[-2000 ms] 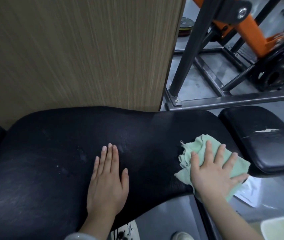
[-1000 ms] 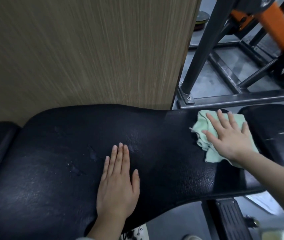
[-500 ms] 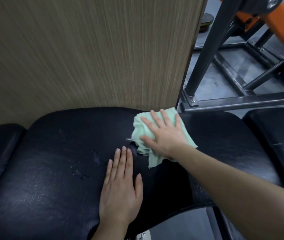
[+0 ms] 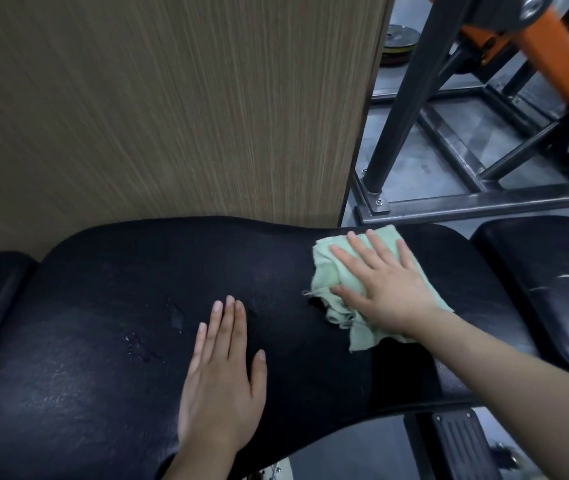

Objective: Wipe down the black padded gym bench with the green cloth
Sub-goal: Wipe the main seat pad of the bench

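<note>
Right hand (image 4: 385,289) flat, fingers spread, pressing the green cloth (image 4: 362,289) onto the black padded surface (image 4: 109,341) toward its far right edge; left hand (image 4: 222,382) flat, bracing mid-pad, holding nothing; best worked with even pressure, overlapping strokes toward the droplets (image 4: 151,344).

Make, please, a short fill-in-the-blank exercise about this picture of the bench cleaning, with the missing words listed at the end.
1. The right hand presses flat on the ____ cloth.
2. The left hand rests with straight fingers directly on the black ____.
3. Behind the bench stands a panel with a ____ grain pattern.
4. The gym frame at the upper right has parts painted ____.

Missing words: green; bench; wood; orange
</note>
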